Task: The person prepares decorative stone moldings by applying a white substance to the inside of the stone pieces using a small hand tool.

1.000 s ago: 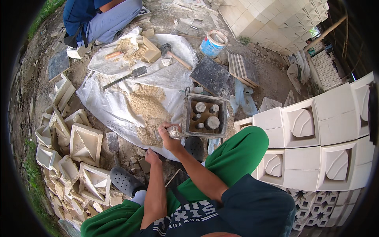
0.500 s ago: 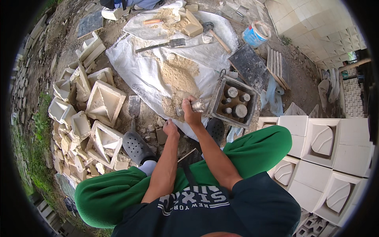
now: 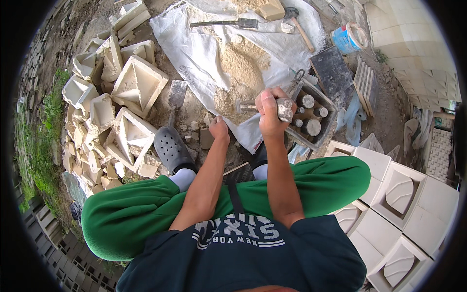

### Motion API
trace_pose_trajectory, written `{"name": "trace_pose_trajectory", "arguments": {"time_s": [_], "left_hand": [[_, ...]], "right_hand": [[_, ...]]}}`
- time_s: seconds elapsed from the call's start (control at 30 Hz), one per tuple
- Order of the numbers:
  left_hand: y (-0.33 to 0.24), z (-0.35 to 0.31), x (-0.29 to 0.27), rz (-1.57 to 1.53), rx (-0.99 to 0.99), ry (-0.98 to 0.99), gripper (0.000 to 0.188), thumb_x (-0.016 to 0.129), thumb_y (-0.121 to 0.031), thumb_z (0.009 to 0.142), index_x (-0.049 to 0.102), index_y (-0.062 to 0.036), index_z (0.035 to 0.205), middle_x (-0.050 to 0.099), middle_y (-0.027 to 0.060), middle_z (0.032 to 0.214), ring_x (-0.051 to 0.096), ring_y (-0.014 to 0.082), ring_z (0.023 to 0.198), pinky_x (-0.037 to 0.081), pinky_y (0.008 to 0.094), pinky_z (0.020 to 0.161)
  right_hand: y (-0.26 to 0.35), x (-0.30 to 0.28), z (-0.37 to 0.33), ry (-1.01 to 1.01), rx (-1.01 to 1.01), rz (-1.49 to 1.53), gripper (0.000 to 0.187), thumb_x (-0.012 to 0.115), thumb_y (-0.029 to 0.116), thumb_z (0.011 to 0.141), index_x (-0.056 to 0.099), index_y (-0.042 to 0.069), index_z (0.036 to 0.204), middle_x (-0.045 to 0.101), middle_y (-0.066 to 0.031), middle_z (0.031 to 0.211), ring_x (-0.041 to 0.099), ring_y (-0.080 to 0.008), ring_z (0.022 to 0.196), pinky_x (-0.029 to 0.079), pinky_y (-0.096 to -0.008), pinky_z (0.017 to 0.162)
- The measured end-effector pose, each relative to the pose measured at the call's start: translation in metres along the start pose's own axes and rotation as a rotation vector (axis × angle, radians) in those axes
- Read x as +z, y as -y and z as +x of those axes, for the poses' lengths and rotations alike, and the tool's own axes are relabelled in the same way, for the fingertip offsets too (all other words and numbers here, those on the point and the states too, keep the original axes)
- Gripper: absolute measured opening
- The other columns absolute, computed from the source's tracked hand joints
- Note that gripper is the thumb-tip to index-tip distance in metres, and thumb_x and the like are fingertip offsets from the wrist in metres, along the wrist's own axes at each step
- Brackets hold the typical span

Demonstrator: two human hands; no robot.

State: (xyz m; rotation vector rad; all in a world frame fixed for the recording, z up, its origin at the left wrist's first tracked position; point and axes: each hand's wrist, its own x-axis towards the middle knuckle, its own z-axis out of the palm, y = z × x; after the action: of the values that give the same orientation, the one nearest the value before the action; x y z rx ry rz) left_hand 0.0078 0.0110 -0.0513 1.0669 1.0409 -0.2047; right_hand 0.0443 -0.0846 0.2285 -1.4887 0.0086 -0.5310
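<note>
My right hand (image 3: 272, 113) is wrapped round a short, dusty hand tool (image 3: 285, 110). One end of it is thick and rounded; a narrower end points left over the pale sand (image 3: 241, 68). Just right of this hand sits a grey metal box mould (image 3: 331, 131) with several round posts (image 3: 312, 127) standing inside. Low in front of me, my left hand (image 3: 219, 128) is closed, its fingertips turned away, so I cannot make out what is in them. It is near a small brown block (image 3: 207, 138) and the edge of the white sheet (image 3: 194, 85).
Pale cast blocks and broken pieces (image 3: 138, 87) pile up at left. A small trowel (image 3: 177, 95) lies beside them. On the sheet are a dark flat-bladed tool (image 3: 247, 23) and a hammer (image 3: 302, 33). Right stand a bucket (image 3: 348, 39), dark board (image 3: 333, 73) and stacked pale blocks (image 3: 433, 204).
My right hand has risen and swung the tool round, so its thick end now faces right. The left hand stays closed, and the view has shifted, sliding the scene upward.
</note>
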Motion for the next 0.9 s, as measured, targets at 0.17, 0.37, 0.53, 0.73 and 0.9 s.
{"name": "trace_pose_trajectory", "arguments": {"time_s": [0.17, 0.37, 0.53, 0.73, 0.9], "left_hand": [[0.008, 0.005, 0.007, 0.055, 0.032, -0.079, 0.022, 0.052, -0.019, 0.088, 0.060, -0.0020, 0.099, 0.053, 0.0009, 0.068, 0.048, 0.0110, 0.056, 0.038, 0.0269, 0.048], [-0.014, -0.035, 0.015, 0.079, 0.012, -0.120, 0.025, 0.053, -0.012, 0.086, 0.060, 0.0057, 0.103, 0.063, 0.0117, 0.093, 0.057, 0.0181, 0.079, 0.045, 0.0306, 0.072], [-0.014, -0.031, 0.014, 0.078, 0.004, -0.153, 0.025, 0.054, -0.012, 0.085, 0.061, 0.0060, 0.100, 0.063, 0.0109, 0.091, 0.057, 0.0180, 0.079, 0.045, 0.0310, 0.072], [-0.016, -0.027, 0.014, 0.040, 0.038, -0.161, 0.024, 0.054, -0.013, 0.084, 0.062, 0.0051, 0.099, 0.063, 0.0109, 0.088, 0.057, 0.0178, 0.077, 0.045, 0.0309, 0.071], [-0.009, -0.033, 0.013, 0.085, 0.038, -0.181, 0.025, 0.055, -0.013, 0.084, 0.062, 0.0049, 0.099, 0.064, 0.0117, 0.090, 0.058, 0.0191, 0.078, 0.046, 0.0318, 0.072]], "right_hand": [[-0.038, 0.001, -0.009, 0.000, 0.145, -0.001, 0.025, 0.054, 0.009, 0.077, 0.042, 0.002, 0.056, 0.037, 0.0024, 0.048, 0.034, -0.0048, 0.045, 0.026, -0.0261, 0.041], [0.023, 0.003, 0.005, 0.043, -0.008, 0.043, 0.021, 0.048, 0.004, 0.080, 0.039, 0.006, 0.061, 0.039, 0.0006, 0.051, 0.033, -0.0060, 0.046, 0.025, -0.0247, 0.042], [-0.041, 0.017, 0.004, 0.016, -0.003, -0.089, 0.026, 0.052, 0.004, 0.079, 0.038, 0.003, 0.057, 0.037, 0.0049, 0.051, 0.033, -0.0028, 0.048, 0.026, -0.0246, 0.041], [0.002, 0.009, 0.015, -0.026, 0.126, 0.071, 0.026, 0.051, 0.003, 0.080, 0.039, 0.003, 0.057, 0.040, 0.0052, 0.051, 0.034, -0.0020, 0.047, 0.026, -0.0234, 0.041], [-0.018, 0.009, 0.004, -0.003, 0.090, -0.002, 0.025, 0.054, 0.010, 0.077, 0.042, 0.002, 0.057, 0.041, 0.0029, 0.049, 0.036, -0.0041, 0.047, 0.028, -0.0247, 0.042]]}}
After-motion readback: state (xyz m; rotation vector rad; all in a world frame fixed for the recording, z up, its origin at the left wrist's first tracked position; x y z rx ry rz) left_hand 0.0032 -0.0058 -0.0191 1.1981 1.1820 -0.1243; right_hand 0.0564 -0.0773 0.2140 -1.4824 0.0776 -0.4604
